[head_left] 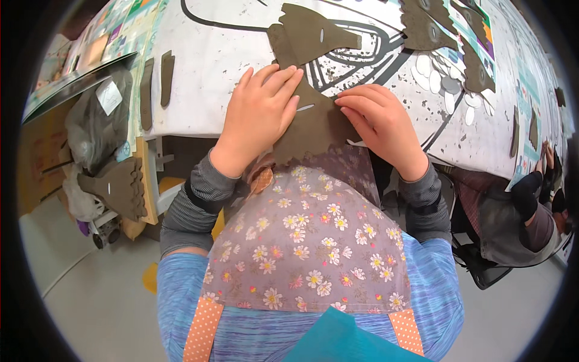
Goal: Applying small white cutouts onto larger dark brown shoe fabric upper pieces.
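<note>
A dark brown cut piece of leather-like material [313, 130] lies at the near edge of the white worktable [205, 66], overhanging toward my flowered apron. My left hand [259, 111] rests flat on its left side, fingers together and stretched forward. My right hand [377, 117] presses on its right side, fingertips bent down onto the material. A small light slit shows in the piece between my hands. A second, similar brown piece [310, 36] lies just beyond, touching the first.
More brown pieces [443, 30] and pale oval cutouts [434, 75] lie at the far right of the table. Two brown strips [157, 84] lie at left. A plastic bag [96, 123] and a stack of brown pieces [120, 187] sit lower left. Another seated person [518, 217] is at right.
</note>
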A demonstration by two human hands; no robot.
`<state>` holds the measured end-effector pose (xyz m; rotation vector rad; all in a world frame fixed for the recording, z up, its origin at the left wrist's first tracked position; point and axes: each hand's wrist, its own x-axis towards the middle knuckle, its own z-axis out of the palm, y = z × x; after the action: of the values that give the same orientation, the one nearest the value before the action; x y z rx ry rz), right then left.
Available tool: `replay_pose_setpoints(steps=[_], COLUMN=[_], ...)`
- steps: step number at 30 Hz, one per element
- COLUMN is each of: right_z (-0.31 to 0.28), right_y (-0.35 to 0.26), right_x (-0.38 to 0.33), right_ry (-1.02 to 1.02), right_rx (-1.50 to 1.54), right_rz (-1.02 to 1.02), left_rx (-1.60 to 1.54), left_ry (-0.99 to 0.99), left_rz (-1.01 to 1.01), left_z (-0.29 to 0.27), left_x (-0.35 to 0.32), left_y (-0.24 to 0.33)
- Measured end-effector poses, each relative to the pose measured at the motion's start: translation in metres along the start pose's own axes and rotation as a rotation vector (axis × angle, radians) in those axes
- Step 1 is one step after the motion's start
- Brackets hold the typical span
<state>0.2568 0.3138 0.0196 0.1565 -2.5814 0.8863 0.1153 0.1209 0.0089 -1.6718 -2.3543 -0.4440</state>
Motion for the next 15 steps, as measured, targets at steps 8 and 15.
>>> replay_pose_setpoints(steps=[8,15], right_z=[0.0,0.014], right_y=[0.002,-0.01], right_x=[-0.01,0.007], right_ry=[0.049,-0.092], right_rx=[-0.041,-0.079], right_rz=[-0.011,0.229], left_rx=[-0.141,-0.822], left_ry=[0.137,-0.059], left_rz=[-0.357,-0.693], left_z=[0.0,-0.008], left_x=[-0.013,0.019], left_y=[-0.003,-0.005])
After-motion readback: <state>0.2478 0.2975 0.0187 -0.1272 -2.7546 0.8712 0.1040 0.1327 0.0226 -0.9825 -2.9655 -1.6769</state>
